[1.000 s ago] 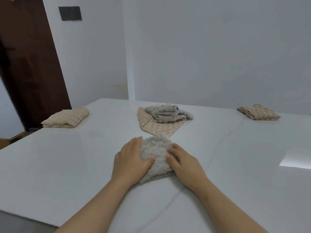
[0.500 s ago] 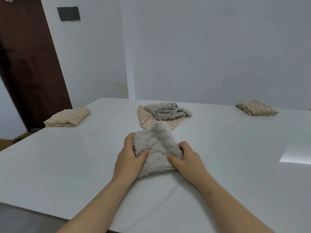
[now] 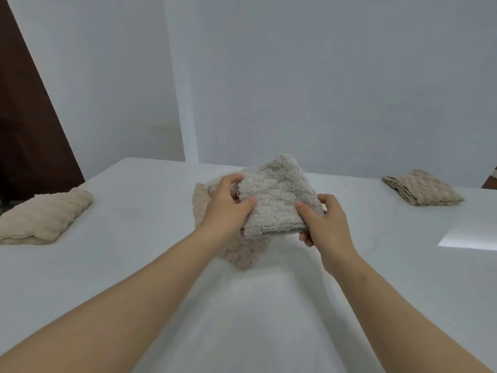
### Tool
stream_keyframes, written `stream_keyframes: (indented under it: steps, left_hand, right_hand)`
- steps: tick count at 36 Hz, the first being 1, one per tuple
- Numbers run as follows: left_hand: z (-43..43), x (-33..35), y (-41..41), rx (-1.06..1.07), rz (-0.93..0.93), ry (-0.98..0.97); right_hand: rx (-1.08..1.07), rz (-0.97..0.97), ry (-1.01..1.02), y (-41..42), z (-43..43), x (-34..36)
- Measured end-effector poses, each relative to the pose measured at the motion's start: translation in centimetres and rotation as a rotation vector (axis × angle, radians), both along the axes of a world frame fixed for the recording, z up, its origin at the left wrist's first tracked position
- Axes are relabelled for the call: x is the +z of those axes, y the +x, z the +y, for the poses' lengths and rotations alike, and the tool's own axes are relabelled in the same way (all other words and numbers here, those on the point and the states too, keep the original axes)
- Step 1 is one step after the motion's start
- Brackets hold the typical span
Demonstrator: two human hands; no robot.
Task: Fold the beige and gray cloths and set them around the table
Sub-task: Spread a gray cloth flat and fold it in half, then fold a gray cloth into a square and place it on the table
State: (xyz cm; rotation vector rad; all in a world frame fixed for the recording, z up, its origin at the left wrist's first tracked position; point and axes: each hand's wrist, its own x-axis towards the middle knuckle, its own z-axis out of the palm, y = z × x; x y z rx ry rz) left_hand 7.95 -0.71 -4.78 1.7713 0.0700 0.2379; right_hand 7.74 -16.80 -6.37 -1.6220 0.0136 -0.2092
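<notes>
I hold a folded fluffy gray cloth (image 3: 277, 195) lifted above the white table (image 3: 242, 305). My left hand (image 3: 228, 208) grips its left edge, thumb on top and fingers behind. My right hand (image 3: 322, 222) pinches its right lower edge, thumb on the front. Under and behind the lifted cloth lies an unfolded beige cloth (image 3: 239, 251) flat on the table; the gray cloth hides most of it. A folded beige cloth (image 3: 43, 216) sits at the table's left edge. Another folded beige cloth (image 3: 422, 187) sits at the far right.
White walls stand close behind the table's far edge. A dark brown door (image 3: 29, 125) is at the left. A bright patch of light (image 3: 470, 236) lies on the table at the right.
Both hands have lifted the folded gray cloth off the table and carried it up and away from me. My view has moved closer to the table, and the crumpled gray cloth behind is now hidden.
</notes>
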Motion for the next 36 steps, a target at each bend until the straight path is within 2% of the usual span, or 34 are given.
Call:
stream_keyframes:
  steps: [4, 8, 15, 20, 24, 30, 36]
  left_hand:
    - [-1.1, 2.3, 4.9, -0.017, 0.064, 0.035]
    - [-2.0, 4.4, 8.9, -0.070, 0.153, 0.091]
    - [-1.9, 4.8, 13.7, -0.049, 0.233, 0.365]
    - [-1.3, 3.2, 15.0, -0.055, 0.284, 0.515]
    - [-0.8, 2.6, 15.5, -0.065, 0.286, 0.623]
    - [-0.6, 1.9, 15.9, -0.101, 0.299, 0.634]
    - [-0.1, 0.2, 15.6, -0.251, 0.394, 0.683]
  right_hand:
    - [-0.032, 0.073, 0.049, 4.8, -1.1, 2.5]
    - [-0.023, 0.208, 0.217, 9.2, -2.8, 4.9]
    - [-0.088, 0.341, 0.235, 15.7, -6.0, 5.5]
    - [-0.096, 0.409, 0.228, 18.3, -7.5, 4.3]
    - [-0.036, 0.423, 0.317, 20.2, -7.9, 4.8]
    - [0.062, 0.378, 0.498, 23.2, -6.8, 6.5]
    - [0.012, 0.561, 0.403, 23.6, -7.4, 2.8]
